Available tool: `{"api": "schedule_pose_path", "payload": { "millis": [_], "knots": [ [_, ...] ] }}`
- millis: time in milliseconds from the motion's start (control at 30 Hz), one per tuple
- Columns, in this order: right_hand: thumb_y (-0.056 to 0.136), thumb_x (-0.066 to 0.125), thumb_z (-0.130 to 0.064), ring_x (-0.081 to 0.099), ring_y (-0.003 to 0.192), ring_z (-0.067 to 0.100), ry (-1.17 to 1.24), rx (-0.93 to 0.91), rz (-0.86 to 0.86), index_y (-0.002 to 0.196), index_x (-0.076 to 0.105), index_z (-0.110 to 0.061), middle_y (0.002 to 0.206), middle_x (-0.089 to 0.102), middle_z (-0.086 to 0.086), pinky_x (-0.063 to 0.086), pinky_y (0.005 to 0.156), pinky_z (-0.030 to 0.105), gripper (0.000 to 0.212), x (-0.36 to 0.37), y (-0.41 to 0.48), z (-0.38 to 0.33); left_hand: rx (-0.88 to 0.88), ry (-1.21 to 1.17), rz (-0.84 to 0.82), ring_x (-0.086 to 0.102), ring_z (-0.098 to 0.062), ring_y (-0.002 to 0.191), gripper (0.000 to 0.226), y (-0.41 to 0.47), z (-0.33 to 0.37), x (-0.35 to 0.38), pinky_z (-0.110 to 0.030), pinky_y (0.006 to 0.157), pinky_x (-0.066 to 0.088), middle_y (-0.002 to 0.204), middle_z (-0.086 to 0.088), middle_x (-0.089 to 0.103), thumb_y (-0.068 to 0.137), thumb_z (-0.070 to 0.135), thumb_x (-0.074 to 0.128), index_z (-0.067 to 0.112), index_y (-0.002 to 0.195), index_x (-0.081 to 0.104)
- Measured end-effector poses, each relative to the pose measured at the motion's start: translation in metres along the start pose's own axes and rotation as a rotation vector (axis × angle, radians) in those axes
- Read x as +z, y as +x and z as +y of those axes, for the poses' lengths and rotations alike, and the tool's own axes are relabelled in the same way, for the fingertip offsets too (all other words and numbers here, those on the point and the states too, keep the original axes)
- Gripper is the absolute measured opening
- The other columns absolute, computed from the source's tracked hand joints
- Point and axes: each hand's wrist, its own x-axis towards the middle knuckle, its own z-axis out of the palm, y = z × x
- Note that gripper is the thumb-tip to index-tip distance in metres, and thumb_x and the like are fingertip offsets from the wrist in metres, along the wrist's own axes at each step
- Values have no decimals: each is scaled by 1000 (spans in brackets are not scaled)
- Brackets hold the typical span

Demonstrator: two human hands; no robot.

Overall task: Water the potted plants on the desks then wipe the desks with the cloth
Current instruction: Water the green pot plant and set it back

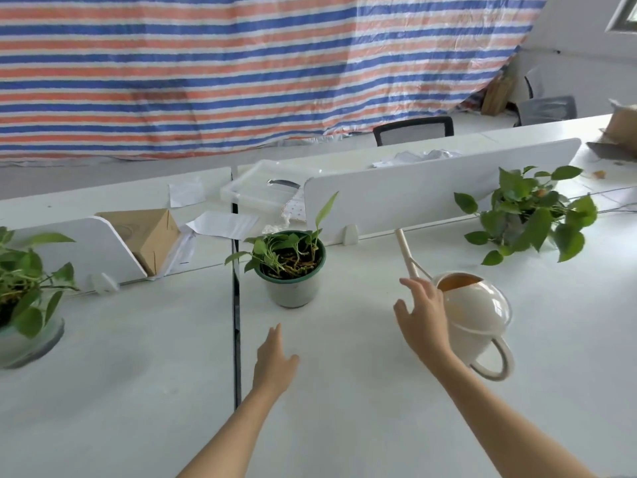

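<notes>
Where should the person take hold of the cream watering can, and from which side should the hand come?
Grip the loop handle of the watering can, coming from the near side. The handle points toward the person, the spout points away, and the open right hand is beside the round body, which likely offers a poorer hold.

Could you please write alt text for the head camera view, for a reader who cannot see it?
A person's open right hand reaches beside a cream watering can standing on a white desk, while the open left hand hovers before a small potted plant. Two more leafy plants sit at far left and far right, with a striped tarp behind.
</notes>
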Motion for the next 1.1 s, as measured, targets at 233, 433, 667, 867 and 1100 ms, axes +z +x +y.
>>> {"api": "schedule_pose_path", "payload": {
  "millis": [233,433,667,867,1100],
  "knots": [
    [81,50,-33,34,121,39,15,329,304,129,43,-4,132,44,22,28,101,45,57,-51,-21,49,116,414,-122,0,-25,146,58,-34,1,37,-36,117,15,159,-5,1,97,32,35,18,148,12],
    [84,60,-39,34,132,27,288,564,178,135,33,0,142,36,14,31,104,45,69,-52,-30,77,165,651,-213,-9,-25,146,62,-58,-23,62,-35,118,1,158,-7,-10,97,43,27,20,149,4],
    [86,59,-36,41,62,17,522,705,2,60,45,-9,66,35,3,33,50,21,40,-64,-26,81,163,676,-201,-11,-21,146,68,-65,-34,64,-33,118,-4,158,-4,-13,90,52,15,22,149,1],
    [79,68,-38,43,64,18,686,811,-83,88,49,-2,76,39,1,48,52,24,42,-76,-25,84,173,712,-198,-13,-22,146,71,-69,-34,67,-35,118,-5,158,-6,-14,87,55,9,21,149,-2],
    [73,74,-35,47,110,33,788,840,6,78,52,-4,99,51,5,50,89,51,38,-102,-64,91,530,894,-35,42,-26,120,56,-85,-14,62,-42,97,30,121,-9,65,70,43,33,20,120,44]
  ]
}}
